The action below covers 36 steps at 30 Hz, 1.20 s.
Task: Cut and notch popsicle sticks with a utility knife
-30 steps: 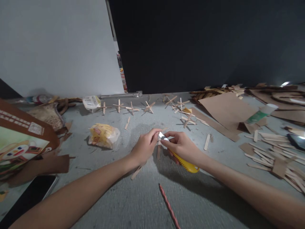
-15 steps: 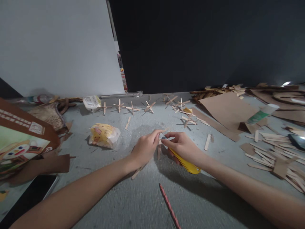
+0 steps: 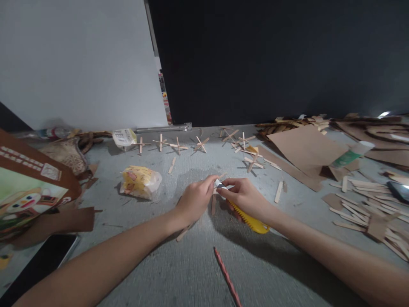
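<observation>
My left hand (image 3: 195, 199) is closed, its fingertips pinching a wooden craft stick (image 3: 223, 175) whose end sticks out beyond them. A second craft stick (image 3: 214, 204) points down toward me just below the fingertips. In my right hand (image 3: 245, 192) is a yellow utility knife (image 3: 252, 221); the handle slants down to the right under the palm. Its silver blade end comes out between the thumb and forefinger, close against the left fingertips. Exactly where the blade meets the stick is hidden. Another stick (image 3: 182, 234) lies partly under my left wrist.
Several crossed-stick pieces (image 3: 200, 144) stand along the back. A yellow plastic packet (image 3: 140, 182) sits on the left, near a phone (image 3: 47, 264). A reddish pencil (image 3: 227, 276) lies in front. Loose sticks (image 3: 354, 213), cardboard (image 3: 306, 149) and a green-white tube (image 3: 351, 154) lie right.
The knife's tip has turned between the right fingers, so its silver blade end shows more. Both hands stay nearly in place, and the view has shifted very slightly.
</observation>
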Each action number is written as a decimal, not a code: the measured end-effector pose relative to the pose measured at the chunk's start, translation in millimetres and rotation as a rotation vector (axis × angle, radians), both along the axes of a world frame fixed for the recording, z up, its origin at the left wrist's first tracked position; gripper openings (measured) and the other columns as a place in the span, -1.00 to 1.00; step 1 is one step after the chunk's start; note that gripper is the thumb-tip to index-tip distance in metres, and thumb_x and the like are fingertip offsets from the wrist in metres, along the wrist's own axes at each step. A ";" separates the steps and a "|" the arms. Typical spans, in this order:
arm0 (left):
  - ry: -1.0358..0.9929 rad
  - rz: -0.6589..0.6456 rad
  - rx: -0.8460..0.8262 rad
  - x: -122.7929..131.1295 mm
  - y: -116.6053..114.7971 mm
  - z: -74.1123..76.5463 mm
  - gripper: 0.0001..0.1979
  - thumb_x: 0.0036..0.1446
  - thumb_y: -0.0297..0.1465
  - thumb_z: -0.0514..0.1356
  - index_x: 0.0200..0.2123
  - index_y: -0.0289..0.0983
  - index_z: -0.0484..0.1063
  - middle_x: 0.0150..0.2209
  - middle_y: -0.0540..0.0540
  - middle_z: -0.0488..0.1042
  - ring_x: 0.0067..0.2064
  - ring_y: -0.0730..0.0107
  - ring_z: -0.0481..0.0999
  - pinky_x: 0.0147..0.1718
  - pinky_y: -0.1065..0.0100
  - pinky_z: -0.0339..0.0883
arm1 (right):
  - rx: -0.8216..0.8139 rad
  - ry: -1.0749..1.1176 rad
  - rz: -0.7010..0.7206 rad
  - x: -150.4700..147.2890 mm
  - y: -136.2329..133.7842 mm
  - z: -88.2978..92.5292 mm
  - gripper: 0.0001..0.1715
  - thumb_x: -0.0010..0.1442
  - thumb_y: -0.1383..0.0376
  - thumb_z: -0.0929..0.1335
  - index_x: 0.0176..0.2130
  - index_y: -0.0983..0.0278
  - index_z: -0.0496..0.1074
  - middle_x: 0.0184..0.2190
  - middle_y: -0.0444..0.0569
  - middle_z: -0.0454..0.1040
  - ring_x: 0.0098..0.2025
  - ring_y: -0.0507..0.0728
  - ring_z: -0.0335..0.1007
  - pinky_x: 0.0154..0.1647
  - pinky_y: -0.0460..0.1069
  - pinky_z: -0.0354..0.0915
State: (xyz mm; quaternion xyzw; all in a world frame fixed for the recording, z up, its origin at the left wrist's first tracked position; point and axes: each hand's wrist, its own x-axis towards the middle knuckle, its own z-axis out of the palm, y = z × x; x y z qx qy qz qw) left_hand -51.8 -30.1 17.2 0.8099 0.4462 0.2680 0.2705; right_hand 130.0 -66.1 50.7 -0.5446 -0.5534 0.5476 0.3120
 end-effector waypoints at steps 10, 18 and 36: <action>-0.181 -0.003 -0.081 0.4 7.5 -4.5 -0.61 0.48 -0.23 -0.02 0.11 -0.19 0.53 -0.15 -0.11 0.68 -0.15 0.22 0.61 -0.14 0.28 0.40 | 0.016 0.026 -0.011 -3.7 -0.1 -10.3 -0.65 0.29 0.00 0.41 -0.11 0.21 0.45 -0.68 -0.28 0.36 -0.77 0.03 0.28 -0.78 -0.12 0.20; -0.303 -0.022 -0.166 -0.4 10.5 -7.2 -0.60 0.47 -0.14 -0.02 0.05 -0.24 0.48 -0.46 0.04 0.42 -0.37 0.34 0.42 -0.38 0.39 0.24 | 0.049 0.104 0.001 -9.6 0.6 -22.3 -0.56 0.29 -0.12 0.40 -0.16 0.16 0.32 -0.65 -0.32 0.37 -0.73 0.05 0.33 -0.74 -0.10 0.26; -0.371 -0.026 -0.307 0.6 10.4 -5.9 -0.62 0.38 0.01 0.04 -0.25 -0.18 0.28 -0.59 0.17 0.18 -0.54 0.44 0.17 -0.49 0.39 0.05 | 0.042 0.118 0.056 -13.0 -5.5 -23.2 -0.70 0.35 0.00 0.35 -0.18 0.17 0.34 -0.65 -0.31 0.38 -0.75 0.03 0.32 -0.79 -0.13 0.23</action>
